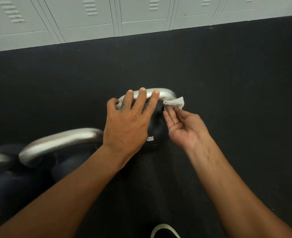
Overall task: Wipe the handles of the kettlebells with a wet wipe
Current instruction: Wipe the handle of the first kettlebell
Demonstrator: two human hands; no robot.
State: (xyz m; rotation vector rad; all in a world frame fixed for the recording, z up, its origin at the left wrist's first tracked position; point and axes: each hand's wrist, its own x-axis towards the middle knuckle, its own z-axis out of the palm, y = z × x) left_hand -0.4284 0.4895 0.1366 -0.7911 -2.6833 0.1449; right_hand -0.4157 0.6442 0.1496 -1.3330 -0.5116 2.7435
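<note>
Grey lockers (90, 18) line the black floor (227, 74); perhaps a shoe (165, 231) below.

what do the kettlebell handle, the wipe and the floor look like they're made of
The kettlebell handle looks like metal: silver, with a finely pebbled sheen that catches bright highlights. The wipe seems thin white nonwoven cloth or paper, soft enough to crumple where the right hand pinches it. The floor is probably rubber matting: matte black, faintly speckled.

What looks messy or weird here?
Dark smudges on the fingers of the left hand, which rests on the kettlebell handle. The right hand pinches a crumpled wet wipe. Nothing is spilled or broken.
</note>
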